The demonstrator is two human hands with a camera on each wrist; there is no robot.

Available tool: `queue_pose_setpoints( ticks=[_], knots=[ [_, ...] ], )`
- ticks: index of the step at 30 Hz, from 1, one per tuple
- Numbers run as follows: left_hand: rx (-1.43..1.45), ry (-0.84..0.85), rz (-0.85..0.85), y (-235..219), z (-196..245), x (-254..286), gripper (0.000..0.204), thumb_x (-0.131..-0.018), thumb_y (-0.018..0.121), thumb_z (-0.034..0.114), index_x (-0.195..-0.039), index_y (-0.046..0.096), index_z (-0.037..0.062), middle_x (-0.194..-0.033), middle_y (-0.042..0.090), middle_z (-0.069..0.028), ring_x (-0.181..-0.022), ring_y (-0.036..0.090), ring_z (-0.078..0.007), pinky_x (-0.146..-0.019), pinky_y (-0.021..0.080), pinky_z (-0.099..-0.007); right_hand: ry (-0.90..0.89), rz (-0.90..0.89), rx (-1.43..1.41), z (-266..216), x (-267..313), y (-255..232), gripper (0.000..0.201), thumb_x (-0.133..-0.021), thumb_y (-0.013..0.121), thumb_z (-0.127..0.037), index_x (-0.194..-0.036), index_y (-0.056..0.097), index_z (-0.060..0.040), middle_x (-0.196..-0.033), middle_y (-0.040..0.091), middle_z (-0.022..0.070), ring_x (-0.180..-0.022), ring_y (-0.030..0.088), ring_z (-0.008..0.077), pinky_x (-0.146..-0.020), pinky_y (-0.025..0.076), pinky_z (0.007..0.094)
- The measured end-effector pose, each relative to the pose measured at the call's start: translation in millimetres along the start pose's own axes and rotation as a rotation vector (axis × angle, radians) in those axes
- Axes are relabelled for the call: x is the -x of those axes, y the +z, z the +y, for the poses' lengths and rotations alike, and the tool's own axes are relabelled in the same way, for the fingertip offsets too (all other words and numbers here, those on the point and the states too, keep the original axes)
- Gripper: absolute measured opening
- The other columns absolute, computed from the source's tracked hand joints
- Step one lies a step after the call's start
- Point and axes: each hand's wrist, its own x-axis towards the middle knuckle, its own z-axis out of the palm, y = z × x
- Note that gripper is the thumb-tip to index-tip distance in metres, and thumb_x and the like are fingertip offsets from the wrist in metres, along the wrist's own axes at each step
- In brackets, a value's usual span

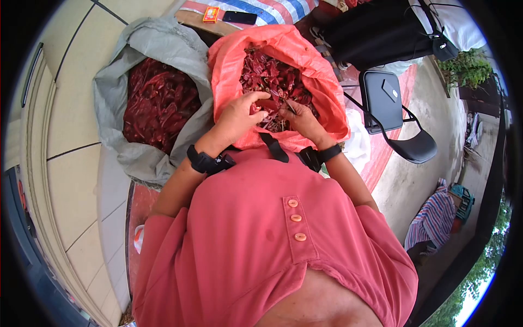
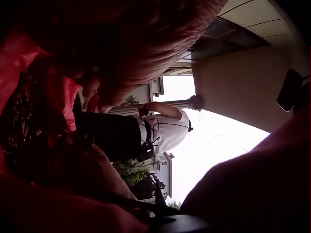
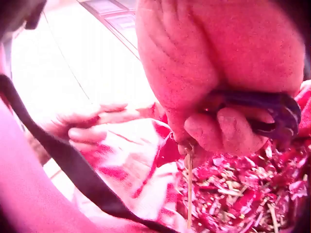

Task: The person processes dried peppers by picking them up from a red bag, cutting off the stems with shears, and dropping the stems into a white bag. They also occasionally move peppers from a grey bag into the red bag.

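Note:
Over the red sack (image 1: 226, 60) of dried red peppers (image 1: 267, 71), my left hand (image 1: 237, 117) holds a red pepper (image 1: 265, 103) between thumb and fingers. Close by on its right, my right hand (image 1: 308, 122) has its fingers curled round a dark-handled tool (image 3: 282, 114), which looks like scissors. A thin dry stem (image 3: 189, 194) hangs at the right fingertips in the right wrist view. Dark shadow hides most of the left hand (image 2: 146, 48) in the left wrist view.
A grey sack (image 1: 155, 41) of red peppers (image 1: 158, 103) stands on the left. Beyond the sacks lie a phone (image 1: 239, 17) and a small box (image 1: 211, 14). A black chair (image 1: 384, 101) is on the right, and a person in dark trousers (image 1: 370, 38) stands behind it.

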Motion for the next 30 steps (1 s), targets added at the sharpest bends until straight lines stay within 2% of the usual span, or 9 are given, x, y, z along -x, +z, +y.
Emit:
queue_pose_setpoints(
  ticks=[3, 4, 11, 13, 16, 19, 24, 27, 30],
  knots=[
    [-0.141, 0.257, 0.054, 15.3, -17.0, -7.5, 0.043, -0.081, 0.064, 0.008, -0.123, 0.055, 0.0041, -0.107, 0.063, -0.0115, -0.092, 0.063, -0.0255, -0.084, 0.050, -0.0337, -0.117, -0.019, 0.100, -37.9, 12.2, -0.4, 0.013, -0.093, 0.059, -0.015, -0.097, 0.058, -0.0019, -0.079, 0.055, -0.0006, -0.076, 0.048, 0.0082, -0.069, 0.044, 0.0260],
    [-0.205, 0.233, 0.020, 18.1, -18.3, -7.0, 0.044, -0.081, 0.063, 0.007, -0.124, 0.053, 0.0047, -0.112, 0.061, -0.0155, -0.099, 0.061, -0.0331, -0.083, 0.050, -0.0386, -0.178, -0.034, 0.127, -46.4, 14.6, -0.5, 0.015, -0.094, 0.058, -0.016, -0.098, 0.059, -0.0016, -0.078, 0.055, -0.0001, -0.074, 0.048, 0.0088, -0.068, 0.044, 0.0267],
    [-0.310, 0.230, -0.064, 21.7, -21.8, -5.3, 0.032, -0.080, 0.064, 0.005, -0.109, 0.052, 0.0014, -0.097, 0.057, -0.0183, -0.090, 0.059, -0.0386, -0.077, 0.049, -0.0433, -0.302, -0.095, 0.457, -76.8, 18.2, -0.9, 0.021, -0.092, 0.060, -0.021, -0.100, 0.060, -0.0011, -0.079, 0.060, 0.0112, -0.071, 0.054, 0.0126, -0.068, 0.046, 0.0293],
    [-0.258, 0.265, -0.079, 18.9, -13.9, -3.0, 0.030, -0.079, 0.064, 0.004, -0.106, 0.052, 0.0005, -0.093, 0.055, -0.0174, -0.086, 0.058, -0.0384, -0.074, 0.048, -0.0437, -0.213, -0.203, 0.291, -72.9, 14.8, -4.0, 0.022, -0.092, 0.061, -0.023, -0.098, 0.060, -0.0013, -0.079, 0.060, 0.0066, -0.072, 0.053, 0.0107, -0.068, 0.045, 0.0281],
    [-0.113, 0.396, -0.126, 15.0, -10.5, 0.0, 0.025, -0.079, 0.064, 0.003, -0.100, 0.053, -0.0001, -0.084, 0.053, -0.0149, -0.079, 0.057, -0.0359, -0.069, 0.047, -0.0404, -0.074, -0.380, -0.002, -72.0, 13.0, -11.7, 0.022, -0.092, 0.062, -0.026, -0.093, 0.060, -0.0033, -0.078, 0.059, -0.0007, -0.074, 0.052, 0.0076, -0.069, 0.043, 0.0251],
    [-0.055, 0.346, -0.276, -5.6, 7.7, 3.3, 0.017, -0.081, 0.064, 0.003, -0.093, 0.053, -0.0006, -0.078, 0.052, -0.0127, -0.072, 0.056, -0.0284, -0.067, 0.045, -0.0341, 0.099, -0.450, -0.243, -95.2, 25.3, -13.4, 0.019, -0.092, 0.062, -0.026, -0.086, 0.058, -0.0083, -0.075, 0.051, -0.0079, -0.070, 0.044, 0.0035, -0.064, 0.037, 0.0201],
    [0.307, 0.078, -0.377, -20.1, 20.4, 4.6, 0.008, -0.088, 0.060, 0.005, -0.094, 0.058, 0.0012, -0.080, 0.055, -0.0032, -0.072, 0.051, -0.0102, -0.068, 0.043, -0.0246, 0.086, -0.542, -0.716, -90.0, 27.8, -9.9, 0.021, -0.093, 0.060, -0.025, -0.081, 0.054, -0.0086, -0.064, 0.044, -0.0058, -0.055, 0.035, 0.0033, -0.051, 0.030, 0.0204],
    [0.490, -0.003, -0.390, -22.3, 21.7, 4.9, 0.007, -0.089, 0.059, 0.005, -0.096, 0.060, 0.0026, -0.085, 0.057, 0.0014, -0.075, 0.050, -0.0052, -0.069, 0.042, -0.0218, -0.059, -0.481, -0.831, -88.2, 30.0, -9.5, 0.022, -0.092, 0.060, -0.025, -0.078, 0.052, -0.0093, -0.061, 0.043, -0.0050, -0.050, 0.034, 0.0033, -0.046, 0.027, 0.0205],
    [0.474, -0.001, -0.340, -28.7, 27.8, 11.7, 0.009, -0.089, 0.061, 0.005, -0.097, 0.061, 0.0035, -0.087, 0.057, 0.0028, -0.076, 0.050, -0.0045, -0.069, 0.042, -0.0206, -0.023, -0.192, -0.519, -104.8, 48.0, -23.4, 0.021, -0.094, 0.058, -0.026, -0.084, 0.054, -0.0079, -0.061, 0.044, -0.0052, -0.050, 0.035, 0.0023, -0.047, 0.027, 0.0193]
  ],
)
